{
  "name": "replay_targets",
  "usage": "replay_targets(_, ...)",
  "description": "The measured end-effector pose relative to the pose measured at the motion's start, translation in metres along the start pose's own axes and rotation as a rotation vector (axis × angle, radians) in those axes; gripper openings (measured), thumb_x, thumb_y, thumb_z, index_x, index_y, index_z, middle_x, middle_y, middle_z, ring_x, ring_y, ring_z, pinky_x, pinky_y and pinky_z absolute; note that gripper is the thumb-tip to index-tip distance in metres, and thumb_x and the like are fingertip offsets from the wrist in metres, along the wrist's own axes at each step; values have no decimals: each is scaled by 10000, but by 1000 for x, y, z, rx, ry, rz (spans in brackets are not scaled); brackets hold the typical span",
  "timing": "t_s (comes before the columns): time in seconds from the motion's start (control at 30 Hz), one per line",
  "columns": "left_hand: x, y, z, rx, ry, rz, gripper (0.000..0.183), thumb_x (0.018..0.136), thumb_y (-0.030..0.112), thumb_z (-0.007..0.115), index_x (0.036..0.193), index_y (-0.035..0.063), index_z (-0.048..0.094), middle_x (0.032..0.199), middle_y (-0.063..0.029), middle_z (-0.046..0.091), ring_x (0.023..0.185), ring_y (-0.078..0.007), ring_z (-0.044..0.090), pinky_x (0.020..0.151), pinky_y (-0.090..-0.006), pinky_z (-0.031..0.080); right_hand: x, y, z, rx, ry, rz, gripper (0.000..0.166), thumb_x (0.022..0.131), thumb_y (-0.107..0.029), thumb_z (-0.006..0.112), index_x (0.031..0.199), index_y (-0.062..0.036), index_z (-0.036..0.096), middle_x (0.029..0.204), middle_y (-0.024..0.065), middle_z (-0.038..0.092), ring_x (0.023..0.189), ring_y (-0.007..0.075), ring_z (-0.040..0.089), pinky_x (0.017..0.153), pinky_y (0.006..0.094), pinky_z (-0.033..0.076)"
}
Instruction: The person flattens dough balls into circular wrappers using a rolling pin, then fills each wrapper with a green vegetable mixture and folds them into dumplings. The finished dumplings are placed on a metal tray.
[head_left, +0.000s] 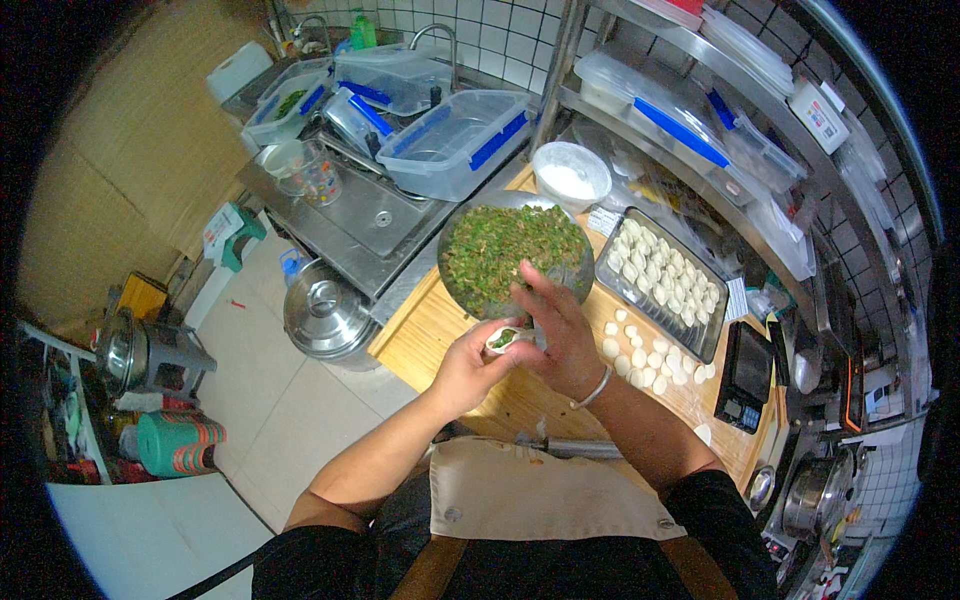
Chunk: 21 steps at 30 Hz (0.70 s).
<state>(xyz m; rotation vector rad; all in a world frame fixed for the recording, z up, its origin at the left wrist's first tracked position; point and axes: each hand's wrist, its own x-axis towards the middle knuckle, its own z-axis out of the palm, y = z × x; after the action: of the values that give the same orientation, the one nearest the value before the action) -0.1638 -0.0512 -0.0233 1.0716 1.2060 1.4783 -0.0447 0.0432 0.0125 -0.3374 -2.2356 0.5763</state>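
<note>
A round dough wrapper with green filling (502, 340) rests in my left hand (470, 365), its fingers curled around it. My right hand (556, 330) touches the wrapper's right edge with its thumb, the other fingers raised and spread. Beyond both hands stands a metal bowl (444, 264) of chopped green filling (510, 247). To the right, a dark tray (716, 341) holds rows of folded dumplings (660, 270). Small dough pieces (637, 358) lie scattered on the wooden board (420, 330) below the tray. Whether the right hand holds a tool is hidden.
A bowl of white powder (571, 176) stands behind the filling. Farther right lies a black kitchen scale (744, 375). A metal sink counter (360, 225) with plastic containers (454, 150) is at the back left. Metal shelving (675, 120) rises at the right; a lidded pot (324, 307) stands at the left.
</note>
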Motion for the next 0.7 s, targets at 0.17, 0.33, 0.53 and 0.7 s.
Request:
replay_targets(0.17, -1, 0, -3, 101, -56, 70, 171, 819, 31, 546, 988, 49, 540, 897, 20, 560, 798, -53, 497, 708, -212, 410, -8, 8, -6, -123, -192, -76, 279, 760, -238, 626, 1021, -141, 605, 1138, 25, 573, 1138, 182, 476, 1036, 455, 206)
replay_targets(0.33, -4, 5, 5, -132, -54, -57, 126, 840, 52, 531, 965, 46, 549, 878, 6, 576, 787, -59, 514, 707, -213, 418, -2, 3, -9, -146, -80, -114, 198, 773, -227, 609, 958, -161, 633, 1027, -22, 627, 1115, 146, 496, 1039, 468, 184)
replay_targets(0.53, -3, -7, 0, -72, -102, -35, 115, 856, 66, 524, 964, 33, 547, 875, -9, 590, 811, -77, 542, 730, -222, 433, -7, 16, -6, -155, -129, -240, 231, 789, -257, 596, 1008, -187, 610, 1026, -31, 629, 1140, 139, 478, 1047, 455, 164)
replay_targets(0.7, -4, -9, 2, -42, -69, 3, 162, 823, 56, 558, 984, 43, 544, 862, 2, 573, 790, -66, 513, 690, -221, 418, 0, 5, -6, -161, -145, -180, 192, 782, -271, 606, 957, -194, 611, 1029, -27, 628, 1142, 147, 477, 1055, 443, 140)
